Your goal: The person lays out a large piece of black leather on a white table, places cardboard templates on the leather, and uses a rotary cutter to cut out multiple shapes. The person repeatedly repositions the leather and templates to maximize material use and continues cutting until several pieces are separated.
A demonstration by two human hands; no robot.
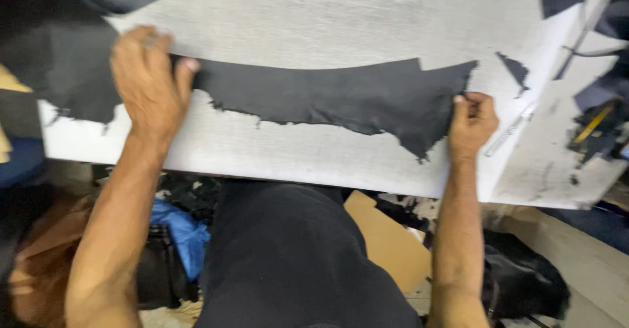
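Black leather strip (327, 95) | left hand (147, 82) flat on it | right hand (470, 123) pinching its end | scrap (514, 69) nearby

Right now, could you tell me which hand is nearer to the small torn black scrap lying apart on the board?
Right. The right hand pinches the leather strip's end just left of the scrap; the left hand presses the far end.
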